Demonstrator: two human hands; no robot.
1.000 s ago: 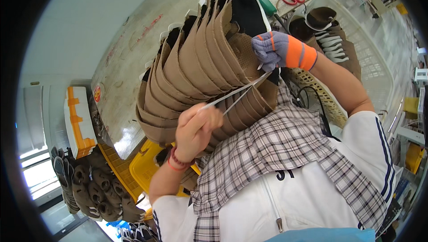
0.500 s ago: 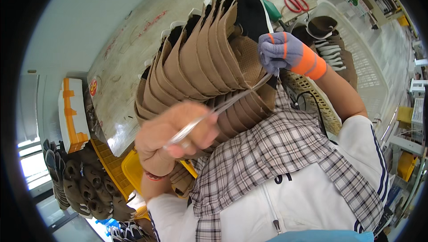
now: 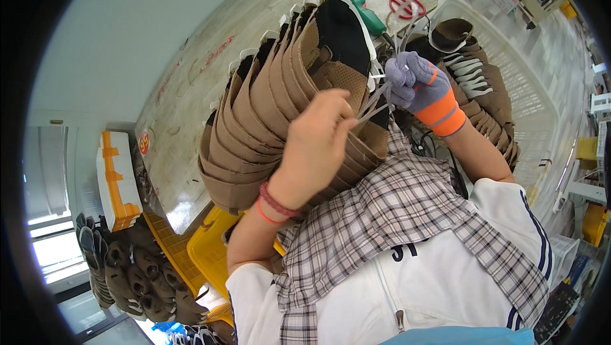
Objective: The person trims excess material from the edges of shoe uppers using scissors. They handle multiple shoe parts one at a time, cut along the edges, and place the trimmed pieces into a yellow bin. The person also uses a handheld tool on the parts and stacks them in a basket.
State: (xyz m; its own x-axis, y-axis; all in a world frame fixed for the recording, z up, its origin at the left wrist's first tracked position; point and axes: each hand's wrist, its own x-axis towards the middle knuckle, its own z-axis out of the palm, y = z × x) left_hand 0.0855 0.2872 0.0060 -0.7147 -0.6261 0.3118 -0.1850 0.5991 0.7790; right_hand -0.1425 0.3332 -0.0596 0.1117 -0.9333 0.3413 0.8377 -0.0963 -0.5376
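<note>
A nested row of brown shoe uppers (image 3: pixel 267 100) with black linings and white edging leans across the table in front of me. My bare left hand (image 3: pixel 315 141) is over the near side of the row, fingers bent and pinched on a thin whitish strip (image 3: pixel 377 104). The strip runs to my right hand (image 3: pixel 417 81), which wears a grey glove with an orange cuff. That hand is closed around the strip beside the white-edged end of the row, and loose lengths stick up above its fingers. The left fingertips are partly hidden.
Red-handled scissors (image 3: pixel 407 6) and a green tool (image 3: pixel 366 9) lie at the table's far right. A white basket (image 3: pixel 541 100) with more uppers stands on the right. At left are a yellow crate (image 3: pixel 213 246), a white box with orange tape (image 3: pixel 119 183) and hanging brown uppers (image 3: pixel 146 284).
My left hand has swung up and right, from below the row to near my right hand. The strip, earlier pulled long between both hands, now spans a short gap with loose lengths above.
</note>
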